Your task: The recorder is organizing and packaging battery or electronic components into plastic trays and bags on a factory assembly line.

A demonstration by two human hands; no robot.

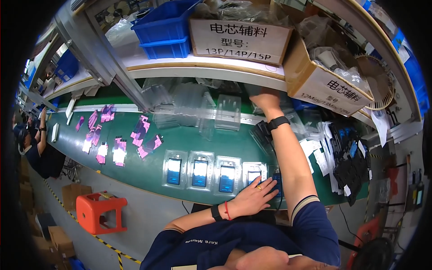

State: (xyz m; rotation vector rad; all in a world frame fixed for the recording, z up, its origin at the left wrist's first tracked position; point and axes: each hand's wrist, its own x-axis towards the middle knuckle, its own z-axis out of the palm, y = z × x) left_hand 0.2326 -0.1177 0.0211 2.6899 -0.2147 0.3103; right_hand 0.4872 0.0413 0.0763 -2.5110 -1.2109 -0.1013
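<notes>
Flat dark phone batteries lie in a row of clear plastic trays [174, 185] along the bench's front edge; one battery [200, 173] shows a bright reflection. At the right end of the row is my left hand [253, 196], its fingers stretched out over a tray with a battery [254, 174] and the edge of another battery [277, 182]. My right hand [266, 100] reaches far forward beneath the shelf, beside clear plastic packaging. Its fingers are blurred and partly hidden, so what they touch is unclear. Stacked empty clear trays [180, 110] stand left of it.
Pink-purple film pieces [140, 128] are scattered on the green bench [135, 164]. Black parts [348, 153] and white papers [320, 159] pile up at right. Overhead, a shelf [180, 66] holds cardboard boxes [238, 42] and blue bins [164, 31]. A co-worker [38, 148] is at far left.
</notes>
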